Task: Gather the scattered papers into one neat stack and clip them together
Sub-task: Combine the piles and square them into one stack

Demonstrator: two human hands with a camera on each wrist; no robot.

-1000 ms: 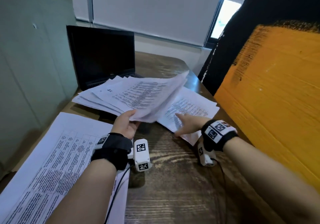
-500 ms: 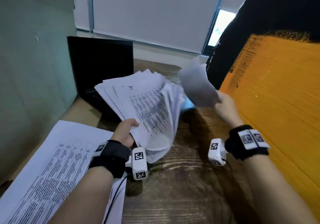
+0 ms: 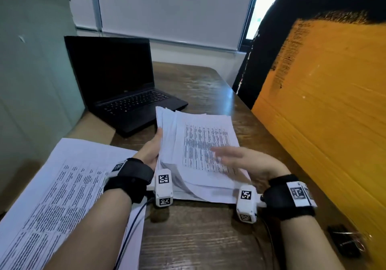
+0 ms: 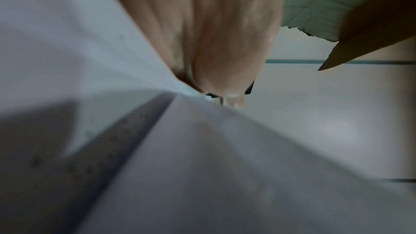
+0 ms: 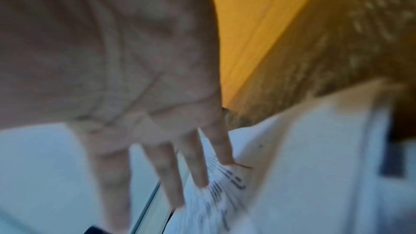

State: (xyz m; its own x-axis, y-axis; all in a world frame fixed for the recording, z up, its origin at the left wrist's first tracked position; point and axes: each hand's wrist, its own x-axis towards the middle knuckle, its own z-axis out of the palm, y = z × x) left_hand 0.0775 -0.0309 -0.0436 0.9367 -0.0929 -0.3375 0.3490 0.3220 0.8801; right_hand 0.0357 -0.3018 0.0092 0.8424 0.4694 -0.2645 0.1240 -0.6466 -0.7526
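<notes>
A thick stack of printed papers (image 3: 200,142) lies on the wooden table (image 3: 198,238), its edges uneven. My left hand (image 3: 155,144) grips the stack's left edge, thumb up along the side; its other fingers are hidden under the sheets. In the left wrist view the left hand (image 4: 213,42) lies against blurred paper (image 4: 225,166). My right hand (image 3: 236,159) lies flat on the top sheet with straight fingers. In the right wrist view its fingers (image 5: 195,163) touch the printed paper (image 5: 292,166). A black binder clip (image 3: 344,240) lies at the near right.
A large printed sheet (image 3: 62,196) covers the table's near left, under my left forearm. An open black laptop (image 3: 125,94) stands behind the stack. An orange cardboard panel (image 3: 323,123) walls off the right side. A cable (image 3: 129,228) hangs from my left wrist.
The left hand has lowered the fanned, raised papers onto the table. The right hand's single lifted sheet is now on the stack, and that hand has come down flat on top.
</notes>
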